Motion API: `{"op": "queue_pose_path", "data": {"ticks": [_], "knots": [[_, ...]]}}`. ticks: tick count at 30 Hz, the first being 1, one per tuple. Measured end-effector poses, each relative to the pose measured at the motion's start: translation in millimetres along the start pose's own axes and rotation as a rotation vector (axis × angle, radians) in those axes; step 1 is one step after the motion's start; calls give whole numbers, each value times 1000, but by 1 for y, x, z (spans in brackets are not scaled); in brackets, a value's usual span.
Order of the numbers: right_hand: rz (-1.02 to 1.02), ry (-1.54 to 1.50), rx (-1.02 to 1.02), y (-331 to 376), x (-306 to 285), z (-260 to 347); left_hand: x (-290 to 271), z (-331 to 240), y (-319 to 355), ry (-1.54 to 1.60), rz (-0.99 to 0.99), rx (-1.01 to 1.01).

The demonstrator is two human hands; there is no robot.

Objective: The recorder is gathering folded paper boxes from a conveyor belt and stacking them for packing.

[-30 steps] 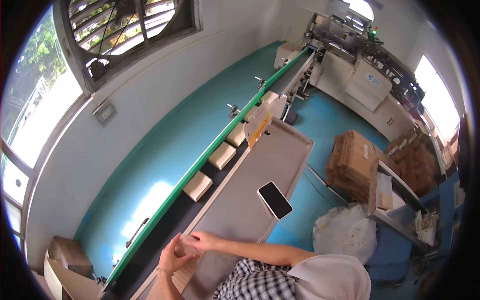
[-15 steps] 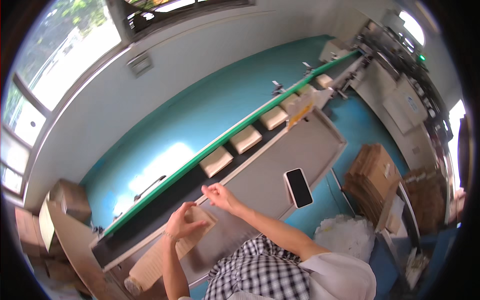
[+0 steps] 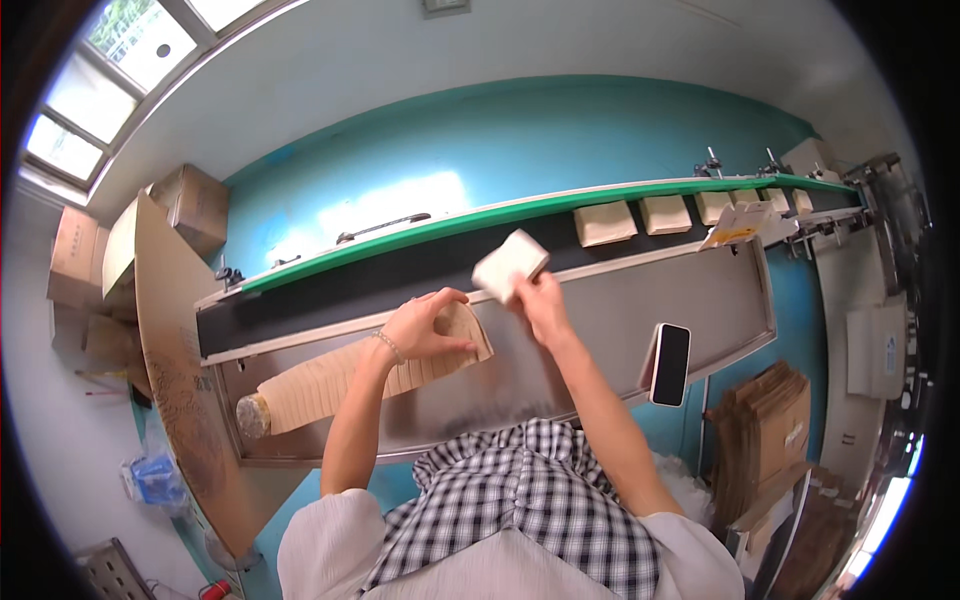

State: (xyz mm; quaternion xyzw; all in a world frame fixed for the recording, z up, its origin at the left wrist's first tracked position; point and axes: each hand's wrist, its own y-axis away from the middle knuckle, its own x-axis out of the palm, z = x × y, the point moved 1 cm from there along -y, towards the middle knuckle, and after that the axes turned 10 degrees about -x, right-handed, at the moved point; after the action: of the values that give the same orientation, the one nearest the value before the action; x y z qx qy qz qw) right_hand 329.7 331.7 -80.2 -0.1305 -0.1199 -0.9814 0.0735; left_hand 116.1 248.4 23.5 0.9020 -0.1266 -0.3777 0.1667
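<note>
A small cream paper packet [image 3: 510, 265] is tilted over the near edge of the black conveyor belt. My right hand [image 3: 543, 305] grips it by its near end; motion blurs it slightly. On the metal tray lies a long row of flat tan paper packets [image 3: 312, 392], pressed together on edge, with a clear round object [image 3: 253, 415] at its left end. Curved over the row's right end is my left hand [image 3: 425, 328], fingers on the far side and thumb on the near side. Several cream packets [image 3: 606, 223] lie spaced out on the belt [image 3: 400, 268] to the right.
A green rail [image 3: 470, 226] runs along the belt's far side. On the right part of the metal tray [image 3: 610, 320] a phone [image 3: 670, 365] leans up. Cardboard boxes [image 3: 190, 210] stand at the left, and flattened cartons [image 3: 765, 425] are stacked at the lower right.
My right hand, empty before, now holds a cream packet over the belt's edge. My left hand stays at the row's end. The view has turned, so the belt lies more level.
</note>
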Motion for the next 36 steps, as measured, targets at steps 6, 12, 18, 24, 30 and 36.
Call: {"op": "queue_pose_path", "data": {"ticks": [6, 12, 18, 24, 30, 36], "knots": [[291, 487, -107, 61, 52, 2, 2, 22, 8, 64, 19, -55], [336, 384, 35, 58, 39, -9, -6, 32, 23, 11, -51, 7], [181, 250, -108, 10, 36, -2, -9, 29, 21, 23, 5, -63], [40, 163, 139, 23, 45, -2, -4, 33, 21, -22, -24, -64], [395, 556, -216, 71, 70, -8, -4, 37, 25, -21, -87, 49], [340, 280, 139, 66, 53, -1, -10, 31, 28, -8, 17, -112]]}}
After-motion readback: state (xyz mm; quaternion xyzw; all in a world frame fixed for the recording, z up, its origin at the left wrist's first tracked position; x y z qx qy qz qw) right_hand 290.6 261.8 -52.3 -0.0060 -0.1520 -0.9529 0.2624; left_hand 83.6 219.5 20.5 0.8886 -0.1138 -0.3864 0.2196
